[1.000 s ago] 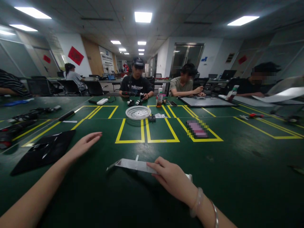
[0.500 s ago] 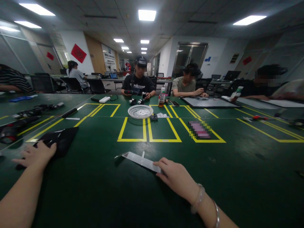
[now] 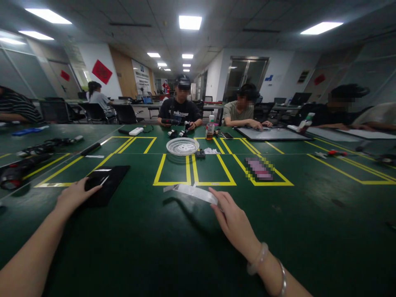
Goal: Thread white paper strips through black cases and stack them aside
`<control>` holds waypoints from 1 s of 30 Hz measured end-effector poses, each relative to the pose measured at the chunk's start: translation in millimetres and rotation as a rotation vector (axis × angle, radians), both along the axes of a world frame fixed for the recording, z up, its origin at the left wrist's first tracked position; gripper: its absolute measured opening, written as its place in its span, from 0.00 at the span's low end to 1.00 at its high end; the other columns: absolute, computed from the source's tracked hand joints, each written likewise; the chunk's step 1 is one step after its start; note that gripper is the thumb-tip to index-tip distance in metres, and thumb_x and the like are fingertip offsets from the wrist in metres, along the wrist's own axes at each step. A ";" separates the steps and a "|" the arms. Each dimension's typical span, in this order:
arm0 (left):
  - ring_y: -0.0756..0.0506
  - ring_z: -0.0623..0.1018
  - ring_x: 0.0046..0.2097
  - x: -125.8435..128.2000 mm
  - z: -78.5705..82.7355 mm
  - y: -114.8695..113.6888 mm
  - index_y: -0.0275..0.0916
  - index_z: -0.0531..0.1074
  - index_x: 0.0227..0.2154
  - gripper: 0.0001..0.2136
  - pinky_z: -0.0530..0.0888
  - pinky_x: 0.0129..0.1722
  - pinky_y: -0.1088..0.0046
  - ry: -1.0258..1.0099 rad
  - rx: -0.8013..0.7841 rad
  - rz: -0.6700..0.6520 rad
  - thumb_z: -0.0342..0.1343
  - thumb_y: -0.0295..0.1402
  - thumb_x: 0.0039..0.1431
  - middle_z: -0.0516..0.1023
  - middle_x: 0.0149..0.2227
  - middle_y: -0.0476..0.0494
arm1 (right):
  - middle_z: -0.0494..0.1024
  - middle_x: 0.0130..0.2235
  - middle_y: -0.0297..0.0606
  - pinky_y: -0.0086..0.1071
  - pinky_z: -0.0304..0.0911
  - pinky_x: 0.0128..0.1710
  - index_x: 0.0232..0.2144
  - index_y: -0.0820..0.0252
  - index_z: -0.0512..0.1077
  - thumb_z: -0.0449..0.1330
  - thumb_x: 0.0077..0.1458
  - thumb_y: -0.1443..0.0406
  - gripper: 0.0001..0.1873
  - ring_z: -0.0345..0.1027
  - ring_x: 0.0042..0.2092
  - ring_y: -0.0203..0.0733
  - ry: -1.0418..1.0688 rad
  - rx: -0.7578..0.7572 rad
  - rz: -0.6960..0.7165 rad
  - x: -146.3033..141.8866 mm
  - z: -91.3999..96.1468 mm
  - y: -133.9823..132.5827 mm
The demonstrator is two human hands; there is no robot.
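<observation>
1. 2 bare hands are out over the green table [image 3: 148, 247], well apart, 1 on each side.
2. Right hand [image 3: 233, 212] now: thumb and fingertips are pinched on the right end of a translucent whitish strip [image 3: 192, 192], which reaches left across the middle of the scene. It looks raised, a dark reflection showing on the table below, and a small pale tab juts from its far edge.
3. Over to the left hand [image 3: 72, 194]: it touches the left side of a flat black pouch [image 3: 107, 185], thumb stretched out to the right. Most fingers are hidden, so I cannot tell whether they grip it.
4. Beyond the strip, yellow tape [image 3: 173, 183] outlines boxes, with a round white basket [image 3: 182, 152] at their far side.
5. Right of those, a pixelated pink object [image 3: 260, 170] lies overlapping another taped outline.
6. Far side: a capped bottle [image 3: 210, 133] stands right of the basket, near a co-worker [image 3: 179, 108] in a black shirt.
</observation>
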State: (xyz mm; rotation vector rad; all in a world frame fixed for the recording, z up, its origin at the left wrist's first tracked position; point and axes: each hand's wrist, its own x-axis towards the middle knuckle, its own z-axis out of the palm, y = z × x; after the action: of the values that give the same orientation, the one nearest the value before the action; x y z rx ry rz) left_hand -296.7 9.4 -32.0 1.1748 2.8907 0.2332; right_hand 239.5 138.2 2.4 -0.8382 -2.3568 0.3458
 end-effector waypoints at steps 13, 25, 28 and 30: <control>0.39 0.53 0.68 199.2 3.1 51.3 0.52 0.52 0.67 0.28 0.50 0.67 0.52 -0.207 0.059 -1.100 0.50 0.45 0.67 0.52 0.69 0.46 | 0.65 0.56 0.46 0.46 0.61 0.56 0.62 0.52 0.58 0.46 0.69 0.62 0.21 0.61 0.57 0.49 0.327 -0.017 0.030 3.2 1.0 2.6; 0.34 0.57 0.67 196.9 -1.0 45.1 0.47 0.50 0.68 0.34 0.57 0.64 0.54 -0.297 0.014 -0.992 0.53 0.51 0.63 0.51 0.69 0.38 | 0.66 0.56 0.41 0.40 0.63 0.56 0.56 0.48 0.66 0.46 0.68 0.67 0.19 0.62 0.57 0.43 -0.027 -0.183 0.420 1.0 11.5 -5.7; 0.35 0.53 0.68 203.4 -5.1 50.6 0.50 0.50 0.68 0.34 0.55 0.65 0.52 -0.369 0.014 -1.050 0.55 0.49 0.63 0.48 0.70 0.41 | 0.66 0.55 0.40 0.40 0.63 0.55 0.55 0.48 0.68 0.48 0.67 0.68 0.19 0.62 0.56 0.42 -0.134 -0.195 0.450 0.9 13.0 -6.8; 0.36 0.52 0.68 209.2 -3.5 51.9 0.51 0.53 0.67 0.32 0.52 0.66 0.50 -0.361 0.058 -1.088 0.57 0.46 0.63 0.49 0.69 0.43 | 0.67 0.54 0.40 0.39 0.63 0.54 0.55 0.48 0.69 0.49 0.66 0.69 0.19 0.63 0.54 0.42 -0.179 -0.181 0.445 1.4 12.8 -6.5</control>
State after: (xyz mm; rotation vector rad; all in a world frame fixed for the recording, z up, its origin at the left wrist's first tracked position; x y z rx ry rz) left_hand -87.6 61.3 -35.5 2.1854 1.6277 0.4183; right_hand 240.9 131.7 15.2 -0.4267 -2.7036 0.6995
